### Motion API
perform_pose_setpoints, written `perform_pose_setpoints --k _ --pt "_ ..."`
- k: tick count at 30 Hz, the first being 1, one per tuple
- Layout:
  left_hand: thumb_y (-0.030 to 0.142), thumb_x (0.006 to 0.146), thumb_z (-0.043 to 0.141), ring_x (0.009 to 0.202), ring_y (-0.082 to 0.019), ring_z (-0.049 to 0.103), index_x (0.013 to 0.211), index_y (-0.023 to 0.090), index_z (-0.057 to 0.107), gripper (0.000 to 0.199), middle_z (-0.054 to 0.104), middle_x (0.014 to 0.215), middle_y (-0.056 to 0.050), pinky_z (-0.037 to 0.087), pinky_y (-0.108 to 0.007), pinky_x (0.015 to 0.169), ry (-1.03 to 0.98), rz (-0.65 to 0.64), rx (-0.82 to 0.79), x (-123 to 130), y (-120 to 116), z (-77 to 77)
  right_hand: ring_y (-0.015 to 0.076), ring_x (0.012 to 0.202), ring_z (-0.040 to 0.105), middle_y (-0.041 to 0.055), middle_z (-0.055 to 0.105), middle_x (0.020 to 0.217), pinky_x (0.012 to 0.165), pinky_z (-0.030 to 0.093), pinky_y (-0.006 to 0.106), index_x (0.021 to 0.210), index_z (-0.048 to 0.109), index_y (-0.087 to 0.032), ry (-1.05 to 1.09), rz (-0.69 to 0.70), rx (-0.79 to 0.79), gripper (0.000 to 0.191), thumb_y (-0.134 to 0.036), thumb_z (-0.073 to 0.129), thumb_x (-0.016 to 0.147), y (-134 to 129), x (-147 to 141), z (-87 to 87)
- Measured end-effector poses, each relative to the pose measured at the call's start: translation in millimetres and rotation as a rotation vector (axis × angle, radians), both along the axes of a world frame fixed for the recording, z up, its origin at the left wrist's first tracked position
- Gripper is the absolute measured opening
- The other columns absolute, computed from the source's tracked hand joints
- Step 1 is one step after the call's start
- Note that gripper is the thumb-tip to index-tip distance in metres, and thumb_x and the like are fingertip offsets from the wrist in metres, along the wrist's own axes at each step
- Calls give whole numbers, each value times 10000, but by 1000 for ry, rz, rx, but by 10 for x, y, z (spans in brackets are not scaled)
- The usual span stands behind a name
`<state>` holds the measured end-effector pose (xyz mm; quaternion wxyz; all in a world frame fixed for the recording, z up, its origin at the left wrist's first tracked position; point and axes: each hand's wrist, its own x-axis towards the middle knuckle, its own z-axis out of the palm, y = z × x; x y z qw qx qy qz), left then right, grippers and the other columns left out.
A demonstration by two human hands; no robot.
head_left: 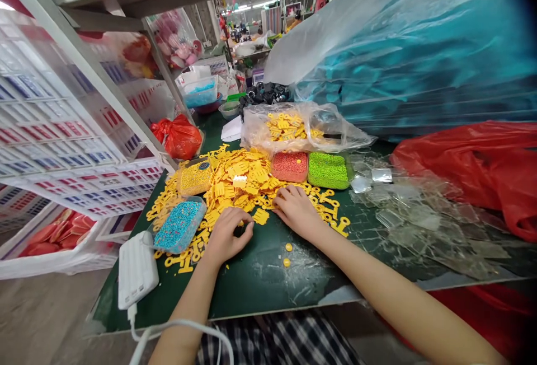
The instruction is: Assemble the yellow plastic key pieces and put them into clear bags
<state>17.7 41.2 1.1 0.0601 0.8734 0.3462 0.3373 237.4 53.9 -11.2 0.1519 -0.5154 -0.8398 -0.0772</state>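
My left hand [229, 234] is at the near edge of a heap of yellow plastic pieces [247, 177], its fingers curled and thumb and forefinger nearly meeting in a loop. Whether something small is between them cannot be made out. My right hand [297, 209] rests at the heap's right side, fingers apart and bent down, fingertips by the loose yellow pieces. A flat yellow piece [261, 217] lies between the two hands. Two small yellow round pieces [287, 255] lie on the green tabletop [251, 292] below my right hand.
Tubs of blue beads [178, 225], yellow beads [196, 178], red beads [289, 167] and green beads [328, 170] surround the heap. A white power bank [137, 270] with a cable sits left. Clear plastic pieces [419, 208] and a red bag [470, 169] lie right.
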Motion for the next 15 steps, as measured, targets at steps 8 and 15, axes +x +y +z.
perform_pose_setpoints --k 8,15 --pt "211 935 509 725 -167 566 842 195 571 113 624 755 -22 449 -294 686 19 35 -31 6 37 -7 283 992 499 119 628 1058 860 386 404 955 681 -159 12 -33 46 171 -310 650 882 18 -9 -33" --pt "234 941 518 729 -166 576 870 195 596 112 628 751 -18 453 -291 686 25 55 -69 3 52 -2 267 957 504 99 654 965 814 372 390 849 681 -181 38 2 85 138 -249 588 926 63 17 -49"
